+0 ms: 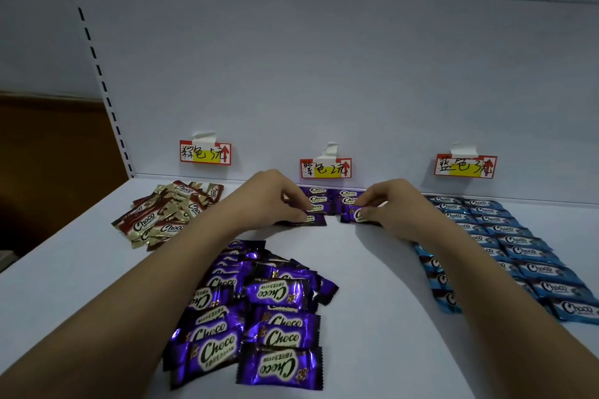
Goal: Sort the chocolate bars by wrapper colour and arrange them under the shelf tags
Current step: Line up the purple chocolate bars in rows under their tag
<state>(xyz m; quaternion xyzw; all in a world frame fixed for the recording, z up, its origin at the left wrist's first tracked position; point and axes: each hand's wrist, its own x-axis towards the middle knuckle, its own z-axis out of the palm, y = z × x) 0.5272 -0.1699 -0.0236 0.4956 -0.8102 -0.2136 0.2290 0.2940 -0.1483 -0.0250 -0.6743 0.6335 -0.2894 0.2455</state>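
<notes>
Meanwhile, both hands set purple "Choco" bars crosswise under the middle shelf tag [325,168].
Left hand [275,201] pinched one purple bar [312,220], right hand [390,204] pinched another bar [355,214], long axes left-to-right; loose purple pile [259,311] lay nearer than both wrists.

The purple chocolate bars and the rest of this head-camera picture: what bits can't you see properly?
- Head view: the neat purple foil-wrapped bars under the middle paper tag are partly hidden by the left hand and right hand.
- The shiny blue-wrapped bars are partly covered by the right forearm and cut off at the right edge.
- The brown-and-gold wrapped bars overlap, so they can't be counted.
</notes>
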